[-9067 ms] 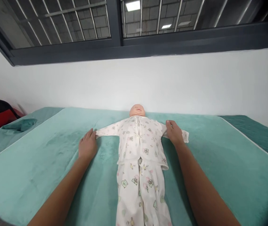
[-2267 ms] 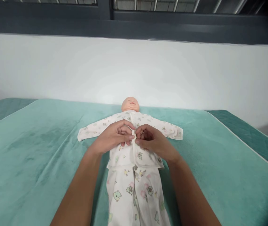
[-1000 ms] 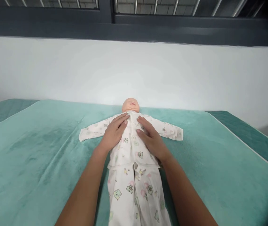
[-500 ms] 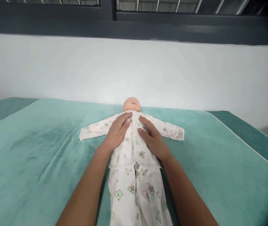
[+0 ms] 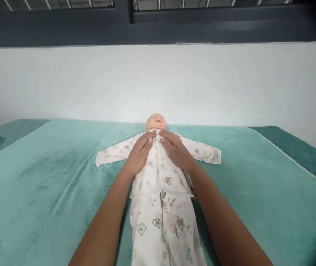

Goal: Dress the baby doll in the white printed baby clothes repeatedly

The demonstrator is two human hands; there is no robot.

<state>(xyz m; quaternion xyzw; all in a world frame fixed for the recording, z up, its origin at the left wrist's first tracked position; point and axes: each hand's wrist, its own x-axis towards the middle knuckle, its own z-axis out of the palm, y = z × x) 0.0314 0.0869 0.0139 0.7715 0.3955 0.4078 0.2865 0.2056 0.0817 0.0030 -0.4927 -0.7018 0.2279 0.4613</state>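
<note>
A baby doll [image 5: 156, 121] lies on its back, its head toward the wall and its sleeves spread to both sides. It wears a white printed shirt [image 5: 158, 173] and matching printed trousers [image 5: 152, 229]. My left hand [image 5: 141, 151] rests flat on the left side of the shirt's chest, fingers stretched toward the collar. On the opposite side of the chest lies my right hand [image 5: 177, 149], also flat with its fingers extended. Between the two hands the shirt's front with its buttons shows. Neither hand grips anything.
Under the doll spreads a green plush blanket [image 5: 49, 192] with pale seams and darker side borders. A white wall [image 5: 158, 81] rises behind the doll's head. Above it runs a dark window frame [image 5: 158, 27] with metal bars behind.
My right hand has slid up the chest toward the collar and inward, closer to my left hand. My left hand stays nearly in place. The view has shifted slightly.
</note>
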